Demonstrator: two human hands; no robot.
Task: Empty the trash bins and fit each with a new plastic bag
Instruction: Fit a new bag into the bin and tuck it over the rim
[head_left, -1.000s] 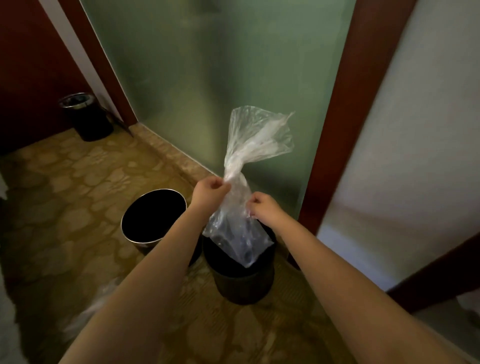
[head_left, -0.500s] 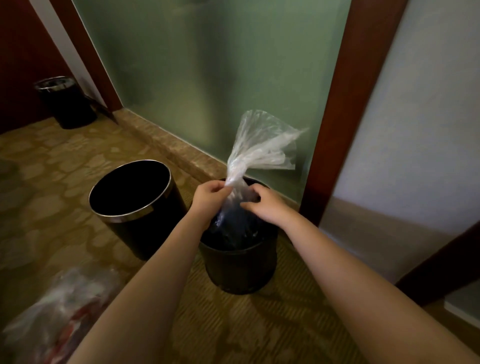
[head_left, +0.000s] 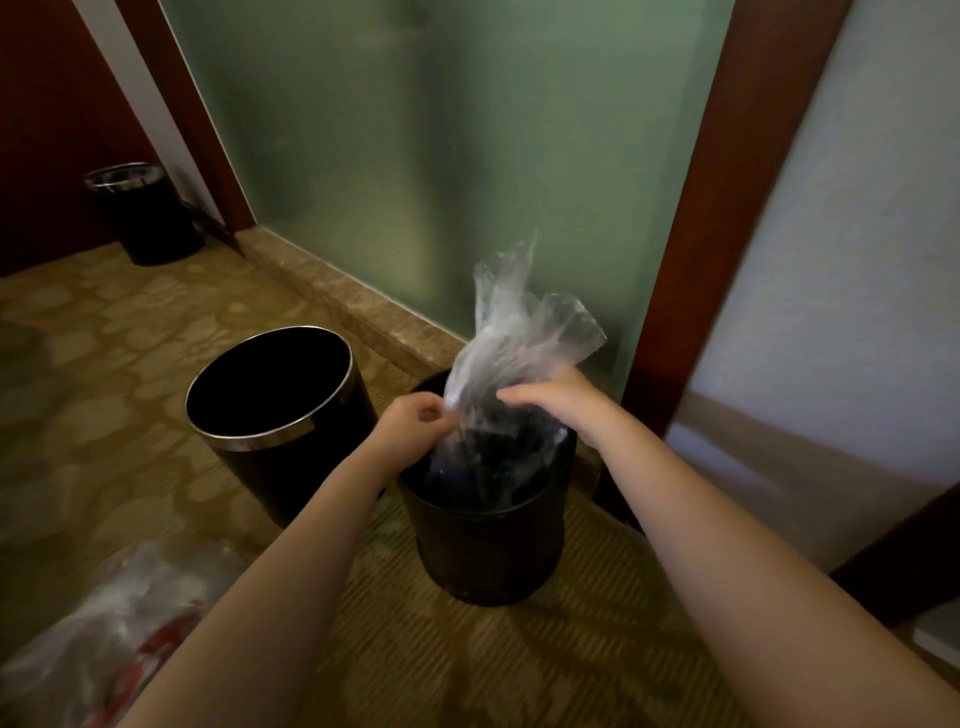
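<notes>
We note the new bag (head_left: 514, 353) only part-fed into the near bin (head_left: 483, 540), left hand (head_left: 410, 431) pinching and right hand (head_left: 556, 400) gripping its neck; the chrome-rimmed bin (head_left: 280, 415) left of it stands unlined.

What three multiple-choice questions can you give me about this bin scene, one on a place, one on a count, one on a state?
1. Where is the lower end of the clear bag?
A) on the carpet
B) inside the nearest bin
C) over the door frame

2. How many bins show?
A) one
B) two
C) three

3. The chrome-rimmed bin is:
A) upright, with no bag over its rim
B) tipped over
C) fitted with a bag

Answers:
1 B, the bag drops into that bin's mouth.
2 C, a third bin stands by the far wall.
3 A, its rim is bare and level.
</notes>
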